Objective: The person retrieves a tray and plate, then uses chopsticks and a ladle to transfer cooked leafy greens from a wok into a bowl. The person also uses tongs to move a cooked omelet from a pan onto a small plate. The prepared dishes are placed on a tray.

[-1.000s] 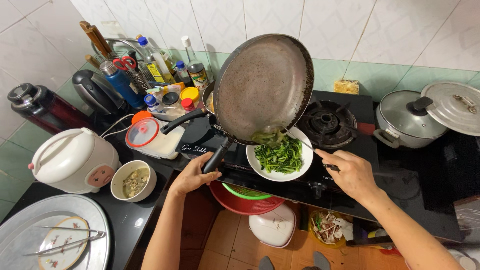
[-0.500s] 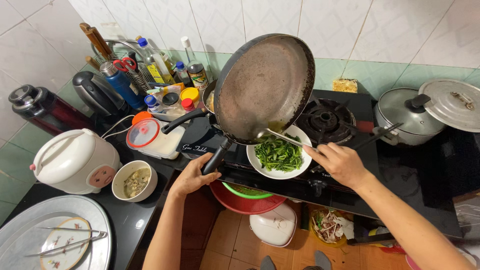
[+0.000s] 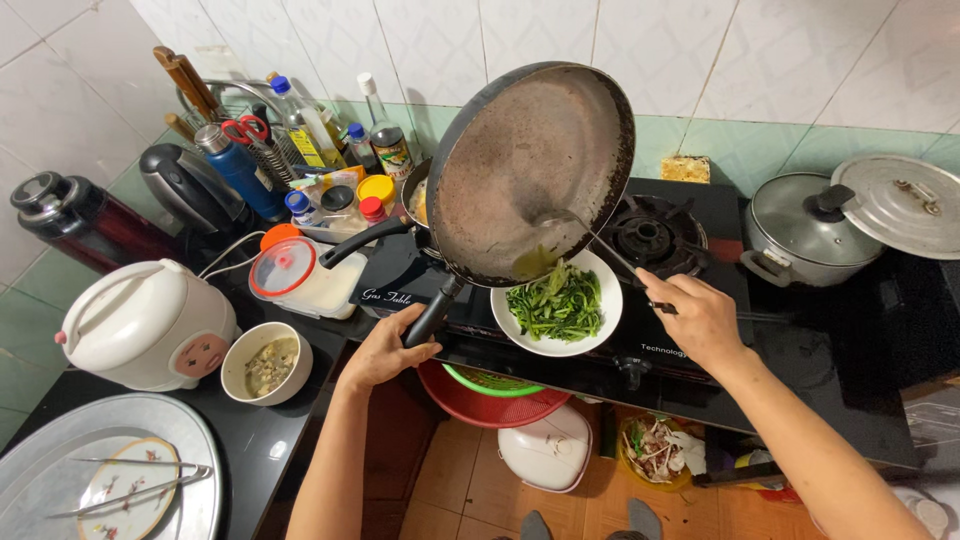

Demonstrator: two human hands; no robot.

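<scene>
Two hands busy: our left hand (image 3: 385, 352) clenches the heavy dark steel wok's (image 3: 532, 172) handle, tilted over the white plate of greens (image 3: 557, 303); right hand (image 3: 700, 318) grips, probably, a thin metal spatula (image 3: 585, 230).

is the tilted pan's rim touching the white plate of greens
Cannot tell. In the head view the pan tips over the plate and its lower rim overlaps the plate's edge, hiding any contact or gap.

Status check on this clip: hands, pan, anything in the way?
Left hand gripping handle of tilted pan. Right hand holding spatula inside pan. Greens in white plate under the pan lip. Nothing blocking.
</scene>
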